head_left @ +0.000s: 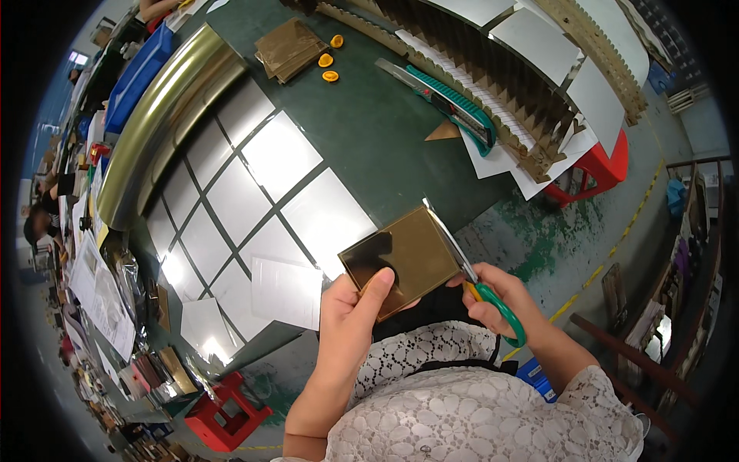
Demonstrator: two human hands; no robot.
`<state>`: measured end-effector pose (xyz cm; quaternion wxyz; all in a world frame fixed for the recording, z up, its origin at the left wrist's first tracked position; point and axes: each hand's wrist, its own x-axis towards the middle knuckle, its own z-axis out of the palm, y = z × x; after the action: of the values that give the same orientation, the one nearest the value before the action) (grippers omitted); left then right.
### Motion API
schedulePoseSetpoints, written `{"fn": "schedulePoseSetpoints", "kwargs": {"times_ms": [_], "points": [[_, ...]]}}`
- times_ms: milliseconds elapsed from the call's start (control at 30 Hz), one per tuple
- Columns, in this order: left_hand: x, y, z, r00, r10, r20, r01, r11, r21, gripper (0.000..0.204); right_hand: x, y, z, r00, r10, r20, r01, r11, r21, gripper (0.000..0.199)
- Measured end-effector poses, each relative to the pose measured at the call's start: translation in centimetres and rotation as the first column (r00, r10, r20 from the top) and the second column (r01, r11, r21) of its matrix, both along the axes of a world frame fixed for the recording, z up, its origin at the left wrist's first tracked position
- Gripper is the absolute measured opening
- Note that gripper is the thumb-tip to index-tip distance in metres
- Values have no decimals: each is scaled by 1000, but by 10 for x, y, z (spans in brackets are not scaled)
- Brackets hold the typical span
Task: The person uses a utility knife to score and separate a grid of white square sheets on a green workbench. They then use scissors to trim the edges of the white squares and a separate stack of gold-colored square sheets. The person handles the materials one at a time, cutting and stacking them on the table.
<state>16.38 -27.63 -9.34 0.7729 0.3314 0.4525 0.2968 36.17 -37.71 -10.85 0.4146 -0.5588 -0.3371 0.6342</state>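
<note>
Both forearms come up from lower edge, lace sleeves. Left hand (348, 312) raised, thumb up front, fingers curled behind in a pinch grip. Right hand (499, 296) closed, fingers thru handle loops, wrist bent inward.

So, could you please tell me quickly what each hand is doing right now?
Left hand: closed on the gold mirror sheet.
Right hand: closed on the green-handled scissors, blades at the sheet's edge.

Factory workshop floor.
A green worktable (369, 131) holds cut sheets (281, 154), a utility knife (450, 104) and a slotted cardboard rack (493, 77); painted concrete floor (554, 239), cluttered benches beyond.
</note>
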Motion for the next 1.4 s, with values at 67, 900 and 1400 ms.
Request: {"fn": "schedulePoseSetpoints", "kwargs": {"times_ms": [67, 900, 1400], "points": [[1, -1, -1, 1000, -17, -14, 17, 1000, 11, 25, -2, 6, 3, 1000, 4, 10, -4, 1000, -6, 63], [-24, 8, 25, 996, 82, 44, -81, 996, -23, 32, 2, -23, 14, 986, 52, -157, -56, 998, -22, 65], [-5, -11, 20, 965, 261, -21, -246, 933, 262, 29, -19, -22, 8, 986, 149, 71, -156, 983, 101, 69]]}}
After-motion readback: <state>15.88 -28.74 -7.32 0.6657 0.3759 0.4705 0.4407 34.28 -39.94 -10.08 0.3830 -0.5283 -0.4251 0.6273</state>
